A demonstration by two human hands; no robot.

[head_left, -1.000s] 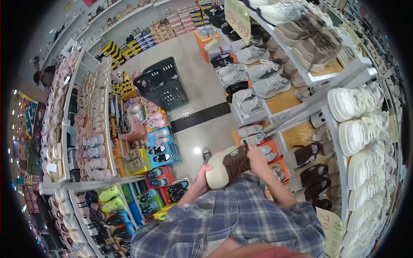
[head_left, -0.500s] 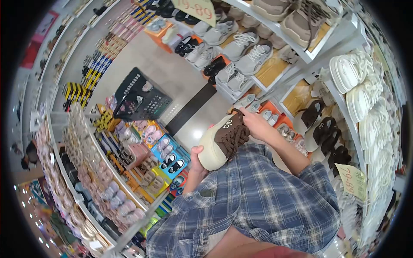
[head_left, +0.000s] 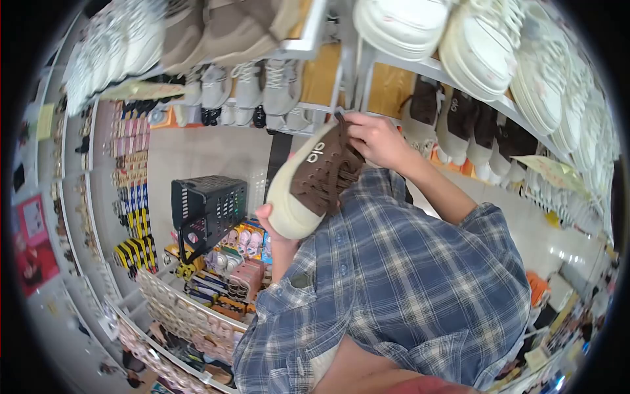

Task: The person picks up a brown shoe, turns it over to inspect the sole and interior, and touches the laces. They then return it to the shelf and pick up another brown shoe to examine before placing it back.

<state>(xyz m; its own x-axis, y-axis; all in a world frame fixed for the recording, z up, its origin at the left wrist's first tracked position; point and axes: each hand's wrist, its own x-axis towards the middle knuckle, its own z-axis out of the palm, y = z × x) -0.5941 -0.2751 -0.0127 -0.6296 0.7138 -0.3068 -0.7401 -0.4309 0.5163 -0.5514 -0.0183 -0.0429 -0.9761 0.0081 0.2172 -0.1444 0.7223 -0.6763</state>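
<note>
A brown and cream shoe (head_left: 314, 172) with brown laces and light lettering on its side is held in front of the blue plaid shirt (head_left: 420, 256). My left hand (head_left: 276, 235) grips the cream toe end from the lower left, with its fingers partly hidden behind the shoe. At the heel end, my right hand (head_left: 375, 138) pinches the shoe's top edge near the collar. The inside of the shoe is out of sight.
A dark plastic basket (head_left: 209, 197) stands on the floor at the left. White shoes (head_left: 479, 56) and other sneakers line shelves above and to the right. More brown and cream shoes (head_left: 456, 125) sit beyond my right hand. Racks of sandals (head_left: 190, 318) fill the lower left.
The view has swung round, so the shelves and basket appear in new places. The shoe, still in both hands, sits farther left and higher in view and is tilted more upright.
</note>
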